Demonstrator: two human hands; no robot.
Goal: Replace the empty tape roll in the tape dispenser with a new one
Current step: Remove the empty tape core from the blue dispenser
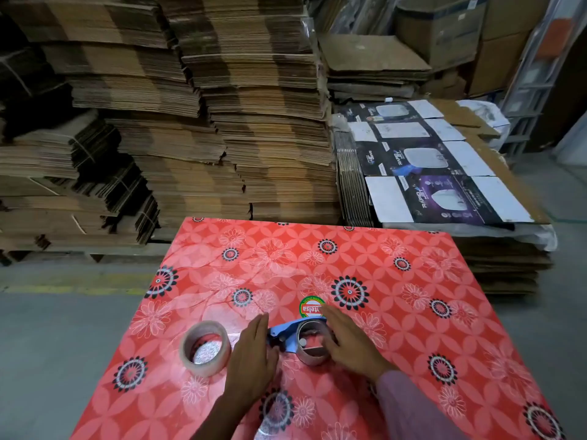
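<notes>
Looking down, I see my left hand (251,354) flat, fingers straight, against the blue dispenser (286,336); right hand (349,341) curls round its empty core (313,346). New roll (205,347) lies left of my fingers on the red floral table (397,281); cardboard stacks (190,106) behind.

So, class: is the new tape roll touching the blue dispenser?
Apart. The head view shows the new tape roll lying left of the left hand, with red tablecloth between it and the blue dispenser.

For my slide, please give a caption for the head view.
Both hands at the blue tape dispenser; new tape roll waits beside.
</notes>
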